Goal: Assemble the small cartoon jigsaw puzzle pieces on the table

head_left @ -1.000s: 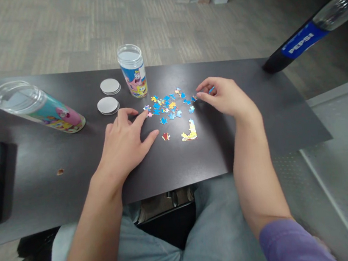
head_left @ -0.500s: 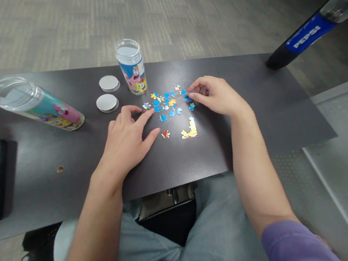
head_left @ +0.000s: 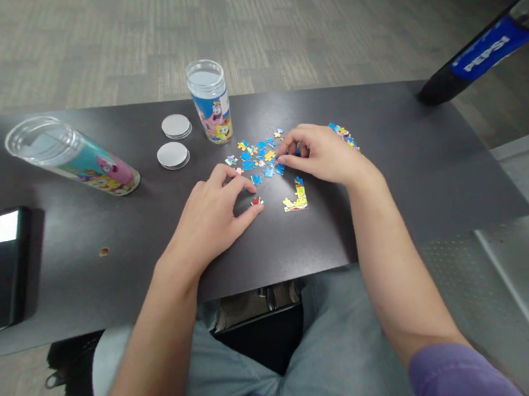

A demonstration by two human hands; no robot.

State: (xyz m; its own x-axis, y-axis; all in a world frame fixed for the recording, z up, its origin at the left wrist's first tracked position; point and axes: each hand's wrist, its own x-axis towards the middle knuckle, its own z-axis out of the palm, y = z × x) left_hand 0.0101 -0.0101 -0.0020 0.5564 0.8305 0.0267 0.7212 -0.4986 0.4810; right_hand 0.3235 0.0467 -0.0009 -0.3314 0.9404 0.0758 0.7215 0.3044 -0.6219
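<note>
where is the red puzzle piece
In the head view, the red puzzle piece is at the thumb tip of the left hand, left of the joined yellow pieces.

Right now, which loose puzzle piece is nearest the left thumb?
The red piece, touching or nearly touching it; the mostly blue cluster lies farther away.

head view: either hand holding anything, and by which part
It cannot be told: the left hand has thumb and forefinger around the red piece, and the right hand hides any grip among the loose pieces.
</note>
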